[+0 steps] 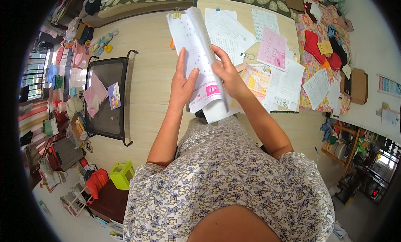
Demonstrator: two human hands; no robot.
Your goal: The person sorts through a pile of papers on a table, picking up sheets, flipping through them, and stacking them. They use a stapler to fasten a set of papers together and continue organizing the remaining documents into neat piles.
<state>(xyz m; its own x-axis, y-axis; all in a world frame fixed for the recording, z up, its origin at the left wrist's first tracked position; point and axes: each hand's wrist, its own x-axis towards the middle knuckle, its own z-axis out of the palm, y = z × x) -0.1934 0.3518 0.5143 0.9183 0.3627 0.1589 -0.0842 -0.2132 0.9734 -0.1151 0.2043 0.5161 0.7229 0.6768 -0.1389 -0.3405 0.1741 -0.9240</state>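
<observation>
Between my two hands is a sheaf of printed paper sheets point(197, 54), its right side curled over. A yellow binder clip point(177, 15) grips its top left corner. My left hand point(184, 82) holds the left edge, thumb lying across the front. At the right, my right hand point(228, 73) grasps the curled edge, its fingertips against the paper. The lower end of the sheaf hangs over my lap, with a pink picture printed near its bottom. Just right of my right hand, a yellow and orange printed sheet point(256, 82) lies on the table point(244, 7).
A pink printed sheet point(272, 48), loose white worksheets point(230, 29) and a silver binder clip point(247, 55) lie on the table. To the left stands a black-framed mesh cot point(106, 116) with a purple booklet point(114, 95) on it. A green plastic stool point(120, 175) is at lower left.
</observation>
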